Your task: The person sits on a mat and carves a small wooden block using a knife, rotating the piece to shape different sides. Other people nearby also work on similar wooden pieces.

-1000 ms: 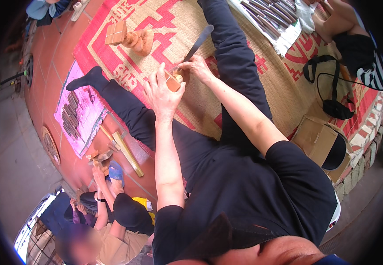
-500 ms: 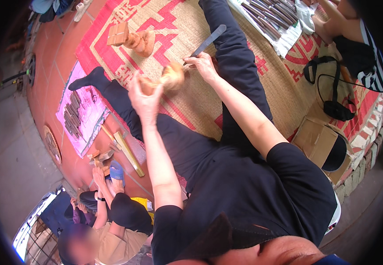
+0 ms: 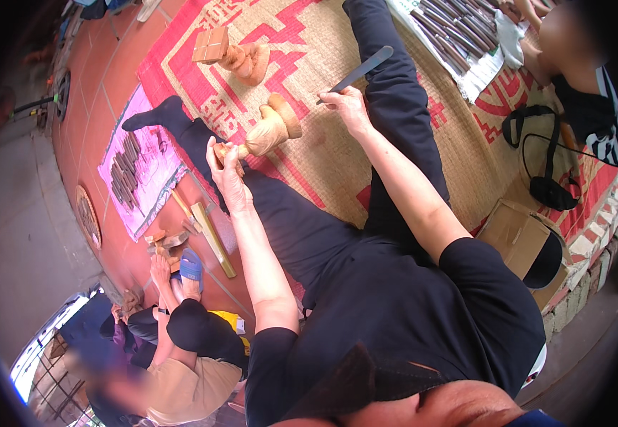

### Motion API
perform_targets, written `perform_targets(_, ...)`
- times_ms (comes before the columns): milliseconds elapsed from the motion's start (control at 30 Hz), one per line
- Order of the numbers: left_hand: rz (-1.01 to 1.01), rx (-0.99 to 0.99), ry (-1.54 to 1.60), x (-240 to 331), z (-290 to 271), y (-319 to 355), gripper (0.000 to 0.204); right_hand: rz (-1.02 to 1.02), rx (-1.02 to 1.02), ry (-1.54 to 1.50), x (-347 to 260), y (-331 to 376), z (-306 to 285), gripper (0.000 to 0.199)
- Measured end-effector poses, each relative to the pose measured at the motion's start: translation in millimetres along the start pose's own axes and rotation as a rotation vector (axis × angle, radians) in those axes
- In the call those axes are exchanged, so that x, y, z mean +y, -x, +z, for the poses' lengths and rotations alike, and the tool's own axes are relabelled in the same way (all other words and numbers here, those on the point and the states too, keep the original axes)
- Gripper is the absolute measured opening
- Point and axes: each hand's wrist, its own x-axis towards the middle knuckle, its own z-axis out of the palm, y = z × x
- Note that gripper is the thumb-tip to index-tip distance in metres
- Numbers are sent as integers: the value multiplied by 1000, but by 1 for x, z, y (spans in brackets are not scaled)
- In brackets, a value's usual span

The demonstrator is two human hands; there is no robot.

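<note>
My left hand (image 3: 229,174) is closed around one end of a carved wooden figure (image 3: 270,132), holding it tilted above my outstretched leg and the mat. The figure's pale body and darker round end stick out beyond my fingers. My right hand (image 3: 348,108) is closed on a flat grey blade-like tool (image 3: 364,67) with a rounded end. It points up and away over my other leg, apart from the figure; whether it is a file or a knife does not show. A second carved wooden figure (image 3: 246,62) with a square block base lies farther off on the woven mat (image 3: 316,160).
Chisel-like tools lie on a pink cloth (image 3: 145,203) at left and a white cloth (image 3: 481,80) at upper right. Wooden bars (image 3: 213,242) lie on the tiles. A cardboard box (image 3: 510,231) and black strapped bag (image 3: 552,192) are at right. People sit lower left and upper right.
My left hand has turned the carved figure, and more of its body now shows. My right hand with the blade-like tool has moved away from it. The whole view has shifted slightly.
</note>
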Motion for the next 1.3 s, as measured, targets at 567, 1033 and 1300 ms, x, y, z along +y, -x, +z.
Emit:
perform_targets(567,-89,68,-51,5,24,2,63,71,16,0,7,1,2,15)
perform_targets(1033,-144,73,-109,-5,33,-7,69,65,-22,0,12,0,1,16)
perform_targets(1300,-198,51,-135,-7,29,-21,68,95,-75,64,13,1,3,15)
